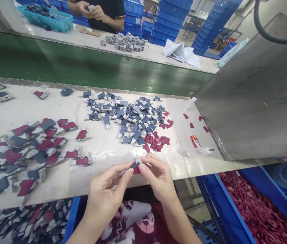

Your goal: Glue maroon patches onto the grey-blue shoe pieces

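Between my two hands, just over the front edge of the white table, is a small blue-grey and white plastic part (136,163) with a dark red piece (136,170) at its lower side. My left hand (109,184) pinches its left end between thumb and fingers. The right end is pinched by my right hand (158,174). My fingers hide much of the part, so I cannot tell whether the red piece is seated in it. Just beyond my right hand lie loose dark red pieces (157,141), beside a heap of blue-grey and white parts (130,115).
Parts with red faces (49,144) spread across the table's left. A red lighter (195,141) and a clear bottle with a thin tip (200,151) lie near a metal panel (255,98). Blue bins (237,206) stand below. Across the green divider (82,62), a person handles a grey part.
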`<state>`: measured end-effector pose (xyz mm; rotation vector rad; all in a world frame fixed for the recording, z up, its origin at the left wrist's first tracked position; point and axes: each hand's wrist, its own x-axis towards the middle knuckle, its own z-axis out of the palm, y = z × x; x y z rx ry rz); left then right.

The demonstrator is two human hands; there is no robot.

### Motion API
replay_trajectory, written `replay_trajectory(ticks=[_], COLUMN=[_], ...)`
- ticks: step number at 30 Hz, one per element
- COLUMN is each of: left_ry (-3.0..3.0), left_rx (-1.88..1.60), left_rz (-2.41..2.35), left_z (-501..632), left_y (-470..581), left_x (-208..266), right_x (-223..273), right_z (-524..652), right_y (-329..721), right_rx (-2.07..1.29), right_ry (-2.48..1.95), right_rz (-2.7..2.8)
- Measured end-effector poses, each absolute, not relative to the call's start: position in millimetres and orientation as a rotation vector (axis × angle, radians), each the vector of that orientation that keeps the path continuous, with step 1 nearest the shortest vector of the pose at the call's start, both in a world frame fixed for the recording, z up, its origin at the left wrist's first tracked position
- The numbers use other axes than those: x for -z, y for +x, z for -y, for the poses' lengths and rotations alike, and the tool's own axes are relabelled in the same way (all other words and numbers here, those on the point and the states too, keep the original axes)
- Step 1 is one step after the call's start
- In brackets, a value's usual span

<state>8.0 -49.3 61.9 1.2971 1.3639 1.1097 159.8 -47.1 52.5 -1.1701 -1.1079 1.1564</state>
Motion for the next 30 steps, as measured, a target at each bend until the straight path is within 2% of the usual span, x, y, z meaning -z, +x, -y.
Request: replay_trajectory(ticks=[5, 16, 21, 25, 27, 30], left_ry=[1.498, 2.003, 1.969, 1.660, 1.462, 1.257], left_rx=[-1.167, -1.286, -1.196, -1.056, -0.985, -0.944], left_rz=[-1.418, -1.437, -1.277, -1.313, -1.375, -1.326], left_z=[49, 48, 38, 35, 36, 36], left_y=[17, 19, 5, -3, -4, -3], left_x=[-56, -30, -30, -37, -42, -49], right_x=[-45, -30, -32, -30, -32, -38], right_z=[49, 42, 38, 39, 40, 42], right_y=[153, 153, 155, 162, 166, 172], right_rx=[-1.111, -1.233, -1.269, -1.308, -1.186, -0.711], right_ry=[-1.235, -1.265, -1.315, -1.282, -1.254, -1.243], right_rz=[1.073, 1.109, 1.104, 1.141, 1.265, 1.507])
